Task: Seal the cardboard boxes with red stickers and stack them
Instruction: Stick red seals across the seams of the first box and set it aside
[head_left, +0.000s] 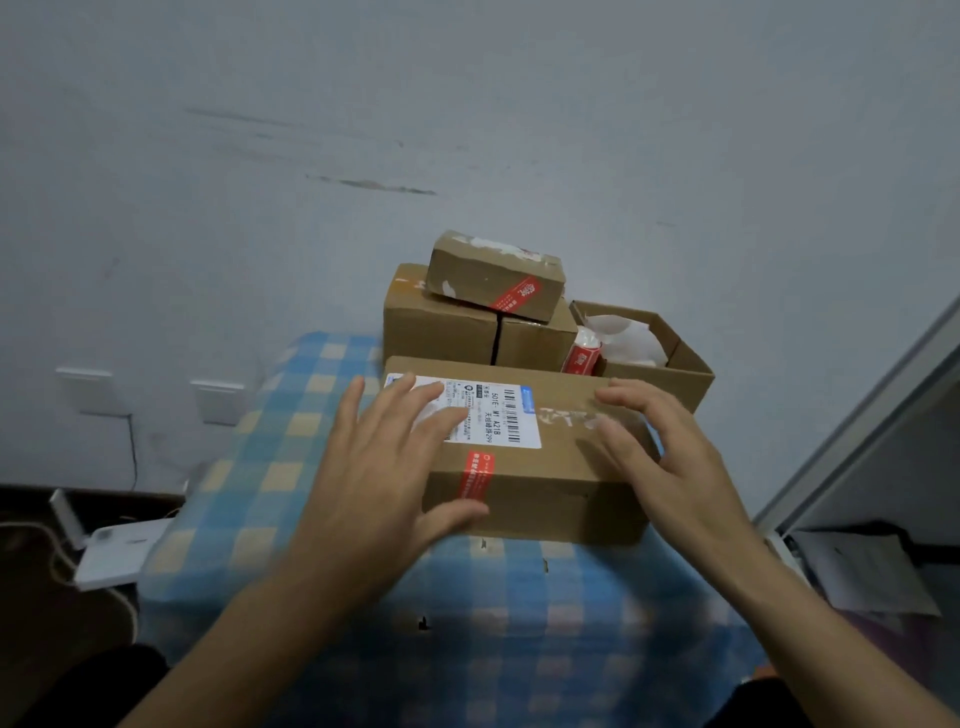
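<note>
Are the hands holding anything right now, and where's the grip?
No firm grip shows. The left hand lies flat atop the labelled box, thumb on its front face; the right hand covers its right end, contact unclear.

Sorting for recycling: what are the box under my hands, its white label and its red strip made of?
Box: brown matte cardboard, going by its folded edges. White label: printed paper, bearing barcodes. Red strip: an adhesive sticker, paper or plastic film, unclear which.

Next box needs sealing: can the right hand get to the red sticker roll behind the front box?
Likely yes: the right hand holds nothing atop the front box, and the sticker roll stands uncovered just behind it.
</note>
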